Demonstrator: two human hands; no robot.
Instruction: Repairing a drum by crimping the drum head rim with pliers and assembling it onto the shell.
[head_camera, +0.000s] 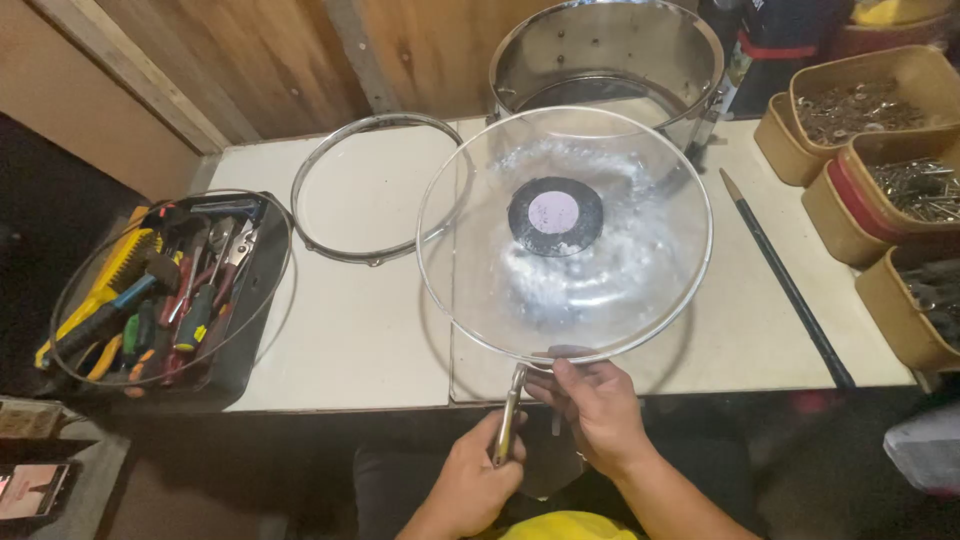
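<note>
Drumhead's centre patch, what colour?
Black ring with a pale lilac middle on the clear drumhead; head view.

Beyond your hands: metal hoop (372, 190) flat on table (340, 330), steel drum shell (608, 60) behind. Your left: tool tray (165, 290). Your right: long stick (785, 280), tubs of hardware (880, 130).

The drum shell (607, 60) is partly hidden behind the clear drumhead (563, 235); 3 tan hardware bins (880, 170) are cut off at right.
</note>
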